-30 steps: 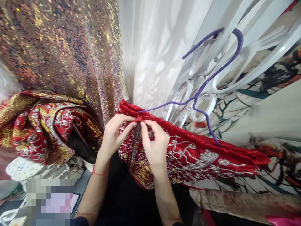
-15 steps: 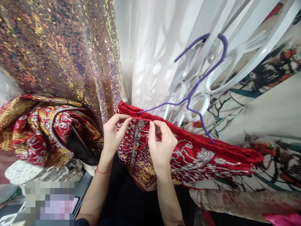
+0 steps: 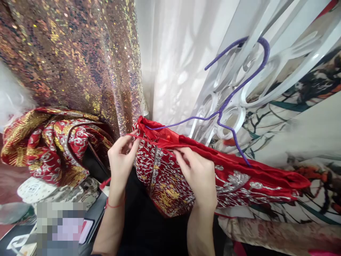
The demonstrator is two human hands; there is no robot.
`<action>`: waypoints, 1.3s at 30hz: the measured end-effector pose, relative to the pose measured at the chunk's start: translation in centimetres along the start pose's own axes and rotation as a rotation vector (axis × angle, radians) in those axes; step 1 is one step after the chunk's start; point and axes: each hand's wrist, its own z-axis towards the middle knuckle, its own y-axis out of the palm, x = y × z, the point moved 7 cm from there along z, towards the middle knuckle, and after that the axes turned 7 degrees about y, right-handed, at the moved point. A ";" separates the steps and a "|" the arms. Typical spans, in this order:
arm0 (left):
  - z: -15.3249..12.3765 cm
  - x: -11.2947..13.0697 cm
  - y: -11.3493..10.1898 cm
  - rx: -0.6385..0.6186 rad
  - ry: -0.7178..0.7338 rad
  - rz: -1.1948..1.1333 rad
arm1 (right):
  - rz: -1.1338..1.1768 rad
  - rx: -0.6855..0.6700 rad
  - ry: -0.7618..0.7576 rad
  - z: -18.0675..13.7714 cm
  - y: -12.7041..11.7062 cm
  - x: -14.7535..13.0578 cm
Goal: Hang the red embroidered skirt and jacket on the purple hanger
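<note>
A red garment with silver and gold embroidery (image 3: 170, 188) hangs from a purple hanger (image 3: 226, 101). Along its top edge runs a red satin waistband (image 3: 234, 161), gaping a little at the left part. My left hand (image 3: 119, 161) pinches a red drawstring (image 3: 146, 139) between thumb and forefinger, near the waistband's left end. A tasselled red cord end (image 3: 105, 183) dangles beside the left wrist. Closed at the waistband's front edge, my right hand (image 3: 198, 174) grips the drawstring farther right; its fingers partly hide the hold.
The hanger hooks over a white openwork frame (image 3: 253, 96). A sequinned cloth (image 3: 80, 53) hangs at the left. Below it lies a bunched red-and-gold garment (image 3: 53, 142) over a pale dotted cloth (image 3: 34, 190). Floral fabric (image 3: 314, 142) hangs at right; a phone (image 3: 86, 229) lies lower left.
My hands have moved apart, the left one leftward drawing the drawstring out, the right one rightward and down. The waistband's left part has opened somewhat. The view has shifted slightly.
</note>
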 end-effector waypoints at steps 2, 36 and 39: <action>-0.3 0.2 -0.6 0.186 -0.005 -0.061 | -0.012 -0.111 -0.092 -0.4 0.5 -0.5; -1.2 1.9 3.5 -0.360 0.055 -0.322 | -0.008 0.198 -0.451 0.1 1.6 -4.2; -1.1 0.9 3.0 -0.247 -0.015 -0.351 | 0.033 0.242 -0.364 0.3 1.2 -3.2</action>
